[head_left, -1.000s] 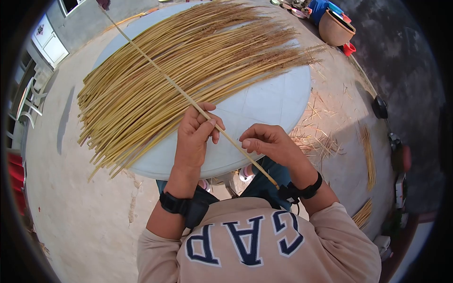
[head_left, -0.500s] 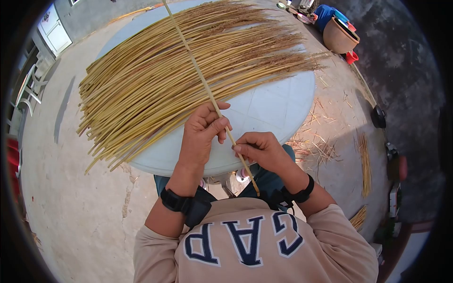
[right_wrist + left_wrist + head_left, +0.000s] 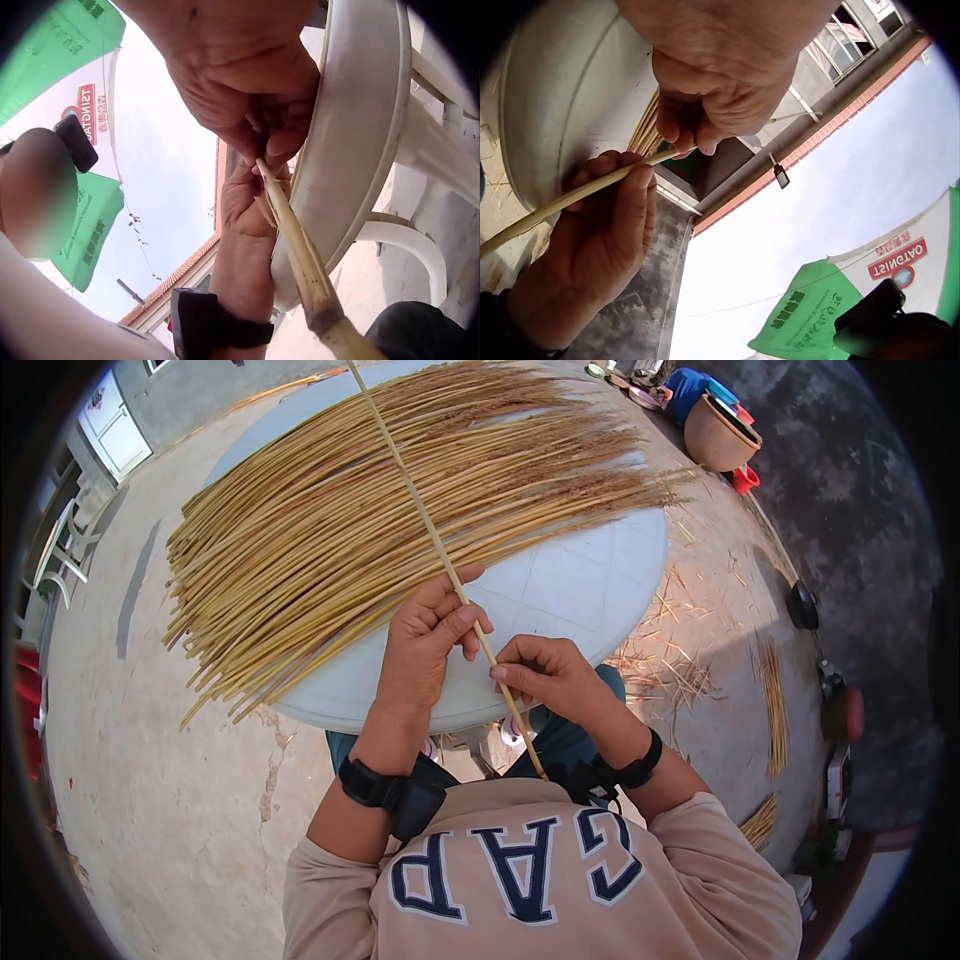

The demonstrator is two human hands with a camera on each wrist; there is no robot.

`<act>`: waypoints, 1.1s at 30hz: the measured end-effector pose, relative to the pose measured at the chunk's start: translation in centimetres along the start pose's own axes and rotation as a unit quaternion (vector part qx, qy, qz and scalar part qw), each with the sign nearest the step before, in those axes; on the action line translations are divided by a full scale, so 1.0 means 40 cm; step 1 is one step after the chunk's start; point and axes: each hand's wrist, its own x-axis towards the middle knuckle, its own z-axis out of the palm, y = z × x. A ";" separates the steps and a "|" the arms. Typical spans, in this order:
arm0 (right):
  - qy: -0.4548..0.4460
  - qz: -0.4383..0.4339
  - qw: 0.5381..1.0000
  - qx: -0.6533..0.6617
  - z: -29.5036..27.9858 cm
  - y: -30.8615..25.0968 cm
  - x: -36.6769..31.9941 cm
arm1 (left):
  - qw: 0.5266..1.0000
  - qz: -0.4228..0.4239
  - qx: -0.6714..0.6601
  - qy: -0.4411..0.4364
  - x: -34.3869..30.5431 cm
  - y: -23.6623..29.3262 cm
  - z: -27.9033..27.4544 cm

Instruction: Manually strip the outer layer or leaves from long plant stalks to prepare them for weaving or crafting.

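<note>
I hold one long yellow stalk [image 3: 420,520] slanting over the near edge of a round white table [image 3: 580,585]. My left hand [image 3: 428,632] pinches the stalk [image 3: 577,196] between thumb and fingers. My right hand [image 3: 540,672] grips the same stalk [image 3: 300,262] a little lower, near its cut end, which points at my chest. A wide fan of similar yellow stalks [image 3: 330,530] with brownish tufted ends lies across the table beyond both hands.
A clay pot [image 3: 718,435] and coloured containers [image 3: 700,385] stand on the ground at the far right. Loose straw bits [image 3: 670,670] and small stalk bundles [image 3: 775,705] litter the concrete to the right. White chairs [image 3: 60,560] stand at the left.
The stalk swung from slanting far left to nearly upright, and both hands drew closer together. In the last half second almost nothing moved.
</note>
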 end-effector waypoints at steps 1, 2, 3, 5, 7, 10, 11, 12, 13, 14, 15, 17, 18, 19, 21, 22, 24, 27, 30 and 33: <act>0.002 0.002 1.000 0.004 0.001 -0.003 -0.001 | 1.000 0.000 0.000 0.000 0.000 0.000 0.000; 0.003 0.003 1.000 0.008 0.001 -0.005 -0.002 | 1.000 0.001 0.002 0.001 0.000 0.000 0.001; 0.003 0.003 1.000 0.008 0.002 -0.007 -0.003 | 1.000 0.002 0.004 0.003 0.000 0.000 0.001; 0.004 0.005 1.000 -0.003 0.001 -0.011 -0.003 | 1.000 0.003 0.021 -0.005 -0.001 -0.001 -0.002; 0.002 0.005 1.000 0.002 0.002 -0.006 0.000 | 0.999 0.006 0.038 -0.012 -0.002 -0.001 -0.004; -0.005 0.010 1.000 0.001 -0.002 0.002 0.003 | 0.999 -0.003 0.029 -0.021 -0.002 0.001 -0.004; -0.010 0.017 1.000 -0.004 -0.004 0.003 0.002 | 0.999 -0.004 0.029 -0.019 -0.003 0.001 -0.003; -0.010 0.016 1.000 -0.004 -0.003 0.002 0.002 | 0.999 -0.004 0.030 -0.017 -0.003 0.001 -0.002; -0.010 0.013 1.000 -0.007 -0.001 0.001 0.000 | 0.999 -0.004 0.030 -0.017 -0.003 0.001 -0.002; -0.009 0.010 1.000 -0.011 0.000 0.000 -0.001 | 0.999 -0.003 0.033 -0.014 -0.003 0.000 -0.003; -0.009 0.010 1.000 -0.011 0.000 -0.001 -0.002 | 0.999 -0.002 0.035 -0.011 -0.003 0.000 -0.003; -0.019 -0.003 1.000 0.004 0.000 -0.003 -0.004 | 0.999 -0.003 0.034 -0.010 -0.003 0.002 -0.002; -0.019 -0.003 1.000 0.003 -0.001 -0.002 -0.003 | 0.999 -0.004 0.033 -0.008 -0.003 0.002 -0.002; -0.024 -0.010 1.000 0.008 -0.003 0.000 -0.003 | 0.999 -0.004 0.033 -0.008 -0.003 0.002 -0.002; -0.029 -0.016 0.999 0.012 -0.005 0.006 -0.002 | 1.000 -0.007 0.027 -0.008 -0.003 0.001 -0.002; -0.029 -0.032 0.999 -0.002 -0.004 0.010 -0.002 | 1.000 -0.007 0.027 -0.008 -0.003 0.001 -0.001; -0.028 -0.048 0.998 -0.015 -0.002 0.011 -0.004 | 0.999 -0.006 0.030 -0.007 -0.002 0.001 -0.001; -0.010 -0.050 0.997 -0.053 0.001 0.009 -0.006 | 1.000 -0.001 0.026 -0.009 -0.001 -0.001 -0.003; 0.007 -0.059 0.996 -0.059 0.004 0.006 -0.006 | 1.000 0.000 0.023 -0.011 -0.001 -0.003 -0.005; 0.035 -0.031 0.998 -0.042 0.006 -0.002 -0.008 | 1.000 0.004 0.020 -0.006 -0.002 -0.001 0.001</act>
